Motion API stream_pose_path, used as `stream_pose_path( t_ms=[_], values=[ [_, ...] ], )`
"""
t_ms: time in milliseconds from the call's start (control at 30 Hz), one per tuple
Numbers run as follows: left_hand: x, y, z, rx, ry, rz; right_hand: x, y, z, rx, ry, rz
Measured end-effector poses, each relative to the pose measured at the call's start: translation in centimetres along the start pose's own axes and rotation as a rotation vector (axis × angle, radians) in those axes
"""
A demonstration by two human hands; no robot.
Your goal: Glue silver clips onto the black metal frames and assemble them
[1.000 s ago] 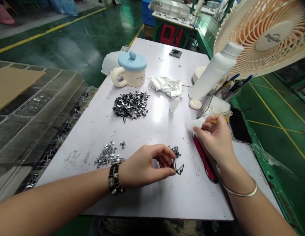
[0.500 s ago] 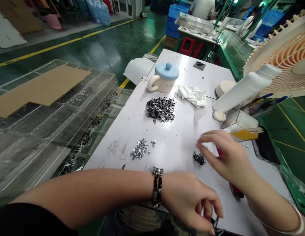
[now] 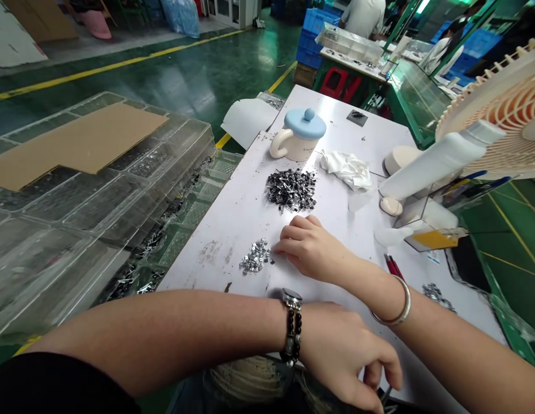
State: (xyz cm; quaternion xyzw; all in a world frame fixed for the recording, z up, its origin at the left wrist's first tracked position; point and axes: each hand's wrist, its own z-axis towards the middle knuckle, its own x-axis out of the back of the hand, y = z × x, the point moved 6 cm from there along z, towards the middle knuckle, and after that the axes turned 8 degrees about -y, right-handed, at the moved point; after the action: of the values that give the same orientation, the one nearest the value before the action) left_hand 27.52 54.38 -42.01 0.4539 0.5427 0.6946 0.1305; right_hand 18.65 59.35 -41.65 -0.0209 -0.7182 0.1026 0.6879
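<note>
At the lower right of centre in the frame, the person's left hand [image 3: 349,356] bends downward, its thumb and forefinger pinching a thin metallic piece [image 3: 386,395] that is mostly cut off by the bottom edge; the other fingers curl inward behind them. The right hand [image 3: 314,247] reaches across from the right side to the middle of the frame, palm down, fingers bent and close together, the fingertips just beside the right edge of a small heap of silver pieces [image 3: 255,257]; whether they pinch one cannot be told, as the hand hides its own grip. Above that hand, near the centre, lies a larger pile of black and silver parts [image 3: 292,190] on the white table [image 3: 220,230]. A watch [image 3: 292,298] and a beaded bracelet [image 3: 293,340] circle the left wrist, and a bangle [image 3: 403,309] the right. Under the upper edge of the right forearm a red-handled tool [image 3: 393,267] shows in part, and beyond that forearm, towards the right, sits another small heap of metal bits [image 3: 436,294]. Towards the upper centre stand a lidded mug [image 3: 297,148] and a crumpled white cloth [image 3: 347,169], with a white bottle [image 3: 440,161] leaning at the upper right before a fan [image 3: 500,115]
</note>
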Motion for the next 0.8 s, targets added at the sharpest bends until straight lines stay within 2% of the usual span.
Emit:
stream_pose_path(
  t_ms=[67, 133, 267, 367, 500, 633, 800],
  values=[
    [0.0, -0.1, 0.0, 0.003, 0.004, -0.001, 0.6, 0.1, -0.7, -0.005, 0.02, 0.018],
    [0.2, -0.1, -0.1, 0.002, 0.023, -0.009, 1.7, 0.6, -2.2, -0.036, 0.09, 0.144],
    [0.9, -0.3, -0.4, 0.006, 0.107, -0.028, 3.8, 2.4, -7.4, -0.158, 0.347, 0.665],
    [1.2, -0.6, -0.5, -0.008, 0.149, -0.027, 4.7, 2.9, -11.3, -0.147, 0.509, 0.885],
    [2.0, -1.0, -0.6, -0.034, 0.199, -0.064, 5.3, 2.8, -14.8, -0.13, 0.64, 0.876],
    [3.3, -1.7, -0.8, 0.038, 0.278, -0.151, 5.1, 3.2, -16.2, -0.135, 0.657, 0.841],
    [4.6, -2.4, -1.1, 0.124, 0.379, -0.205, 4.2, 3.8, -16.7, -0.153, 0.639, 0.877]
  ],
)
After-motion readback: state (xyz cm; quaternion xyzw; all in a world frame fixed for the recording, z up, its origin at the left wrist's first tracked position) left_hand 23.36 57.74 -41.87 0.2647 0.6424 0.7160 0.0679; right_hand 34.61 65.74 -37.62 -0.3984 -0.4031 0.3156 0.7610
